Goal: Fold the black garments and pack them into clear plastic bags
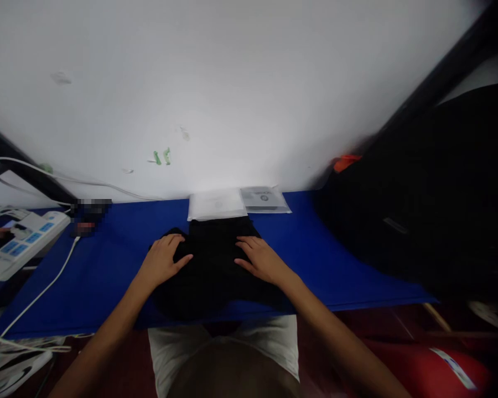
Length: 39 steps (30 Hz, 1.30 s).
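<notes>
A black cloth item [216, 271] lies on the blue table cover [315, 254], near its front edge. My left hand [161, 258] rests on the left side of the cloth, palm down with fingers spread. On the right side of the cloth, my right hand [259, 257] lies flat, its thumb apart from the other fingers. Two flat plastic packets sit just beyond the cloth against the wall: a white one [218, 203] and a grey one with a round mark [265, 199]. The cloth's folds are too dark to make out.
A white power strip [29, 243] and cables are at the left, beside a partly pixelated dark device [85, 226] with a white cable [52, 282]. A large black item [431, 193] covers the right end. A red item [423, 367] lies below right.
</notes>
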{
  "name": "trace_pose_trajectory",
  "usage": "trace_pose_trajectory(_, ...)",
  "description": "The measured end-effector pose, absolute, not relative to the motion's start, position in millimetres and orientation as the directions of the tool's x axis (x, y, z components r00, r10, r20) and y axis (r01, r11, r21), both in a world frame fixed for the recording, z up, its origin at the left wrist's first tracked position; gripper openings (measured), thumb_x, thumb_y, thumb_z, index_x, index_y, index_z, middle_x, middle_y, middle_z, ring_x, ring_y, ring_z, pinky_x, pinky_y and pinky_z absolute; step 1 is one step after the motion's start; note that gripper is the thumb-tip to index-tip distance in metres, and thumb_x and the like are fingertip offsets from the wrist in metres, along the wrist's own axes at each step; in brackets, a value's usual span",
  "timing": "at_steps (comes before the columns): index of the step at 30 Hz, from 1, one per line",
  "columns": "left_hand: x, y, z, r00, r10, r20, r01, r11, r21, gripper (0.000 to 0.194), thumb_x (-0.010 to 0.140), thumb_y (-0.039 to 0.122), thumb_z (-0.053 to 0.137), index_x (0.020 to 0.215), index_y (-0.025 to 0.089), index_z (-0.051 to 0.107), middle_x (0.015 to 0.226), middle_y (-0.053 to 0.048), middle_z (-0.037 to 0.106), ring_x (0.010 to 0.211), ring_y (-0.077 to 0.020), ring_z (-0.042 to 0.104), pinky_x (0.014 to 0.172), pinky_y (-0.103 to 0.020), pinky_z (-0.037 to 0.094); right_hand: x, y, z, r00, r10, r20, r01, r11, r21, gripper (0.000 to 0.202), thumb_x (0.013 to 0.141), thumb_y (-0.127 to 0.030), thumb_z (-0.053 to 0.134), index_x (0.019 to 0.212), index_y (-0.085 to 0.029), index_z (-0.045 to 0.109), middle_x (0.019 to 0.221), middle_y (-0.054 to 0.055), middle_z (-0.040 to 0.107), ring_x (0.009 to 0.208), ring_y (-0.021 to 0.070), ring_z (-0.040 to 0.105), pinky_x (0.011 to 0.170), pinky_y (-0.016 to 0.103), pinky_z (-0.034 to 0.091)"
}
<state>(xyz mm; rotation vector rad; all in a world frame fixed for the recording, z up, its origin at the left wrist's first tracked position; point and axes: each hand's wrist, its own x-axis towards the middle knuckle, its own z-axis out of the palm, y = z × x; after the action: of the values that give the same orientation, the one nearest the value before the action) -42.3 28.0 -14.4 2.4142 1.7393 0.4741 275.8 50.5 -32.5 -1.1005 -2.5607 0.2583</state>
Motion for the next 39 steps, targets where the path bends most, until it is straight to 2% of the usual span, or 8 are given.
trace_pose_trajectory(5,-49.8,16.8,2.7,0.395,0.898,0.196,0.843,-0.439,0.311,0.011,0.085,0.025,0.052,0.076,0.020,0.052,0.111,-0.008,0.066,0.103,-0.0259,0.060,0.087,-0.041,0.044,281.7,48.2,-19.1,-0.670,0.706,0.229,0.629,0.704,-0.330,0.014,0.096,-0.030,0.055,0.095,-0.017,0.062,0.122,0.015,0.063,0.114,0.0270,0.058,0.094,0.045,0.049)
trace_pose_trajectory(10,-48.4,-20.5,36.2,0.324,0.942,0.090,0.882,-0.335,0.331,0.014,0.088,0.032,0.050,0.078,0.022,0.052,0.074,0.000,0.064,0.070,-0.0188,0.059,0.070,-0.033,0.042,289.6,27.1,18.4,-0.719,0.681,0.137,0.597,0.707,-0.380,0.011,0.095,-0.029,0.057,0.093,-0.018,0.059,0.104,0.010,0.066,0.098,0.0229,0.061,0.085,0.037,0.049)
trace_pose_trajectory(14,-42.8,-43.6,55.7,0.319,0.937,-0.140,0.835,-0.208,0.509,0.021,0.091,0.044,0.052,0.092,0.024,0.058,0.073,0.005,0.065,0.060,-0.0133,0.060,0.058,-0.025,0.042,292.2,-1.5,45.2,-0.711,0.700,-0.067,0.656,0.627,-0.420,0.022,0.095,-0.041,0.056,0.089,-0.020,0.061,0.084,0.004,0.066,0.078,0.0202,0.062,0.070,0.031,0.045)
trace_pose_trajectory(17,-37.3,-42.5,56.6,0.334,0.936,-0.111,0.801,-0.219,0.558,0.024,0.092,0.045,0.051,0.093,0.024,0.061,0.070,0.005,0.064,0.056,-0.0117,0.058,0.056,-0.023,0.043,289.8,-16.7,52.6,-0.643,0.738,-0.204,0.732,0.515,-0.446,0.020,0.094,-0.039,0.057,0.094,-0.020,0.061,0.076,0.003,0.068,0.071,0.0199,0.064,0.062,0.029,0.042)
trace_pose_trajectory(22,-25.0,-23.4,31.4,0.325,0.939,0.117,0.813,-0.340,0.472,0.030,0.092,0.044,0.052,0.109,0.022,0.063,0.104,-0.005,0.069,0.093,-0.0198,0.067,0.083,-0.032,0.054,268.5,-20.9,39.4,-0.516,0.854,-0.063,0.802,0.456,-0.386,0.028,0.096,-0.035,0.055,0.116,-0.016,0.059,0.101,0.011,0.072,0.093,0.0265,0.068,0.078,0.038,0.052)
trace_pose_trajectory(26,-17.0,-17.1,-4.8,0.326,0.929,0.174,0.879,-0.366,0.306,0.050,0.090,0.045,0.055,0.132,0.018,0.054,0.141,-0.015,0.053,0.132,-0.0318,0.049,0.106,-0.050,0.043,247.0,-17.5,-0.3,-0.513,0.848,0.134,0.782,0.526,-0.335,0.051,0.092,-0.042,0.059,0.133,-0.012,0.053,0.141,0.022,0.051,0.133,0.0344,0.047,0.103,0.049,0.046)
trace_pose_trajectory(31,-19.7,-35.1,-38.2,0.251,0.949,0.191,0.939,-0.287,0.191,0.056,0.094,0.049,0.048,0.141,0.020,0.047,0.151,-0.013,0.044,0.140,-0.0328,0.038,0.112,-0.055,0.035,246.8,-16.7,-43.7,-0.500,0.856,0.129,0.808,0.515,-0.286,0.070,0.093,-0.055,0.052,0.147,-0.012,0.040,0.156,0.021,0.030,0.145,0.0336,0.029,0.113,0.052,0.036)
trace_pose_trajectory(39,-14.2,-45.0,-39.5,0.192,0.962,0.194,0.953,-0.230,0.195,0.067,0.094,0.053,0.047,0.148,0.016,0.037,0.155,-0.017,0.036,0.143,-0.0341,0.035,0.114,-0.058,0.030,250.4,-13.9,-46.6,-0.520,0.847,0.108,0.808,0.529,-0.261,0.072,0.096,-0.060,0.041,0.151,-0.014,0.034,0.159,0.017,0.024,0.148,0.0304,0.022,0.116,0.051,0.031)
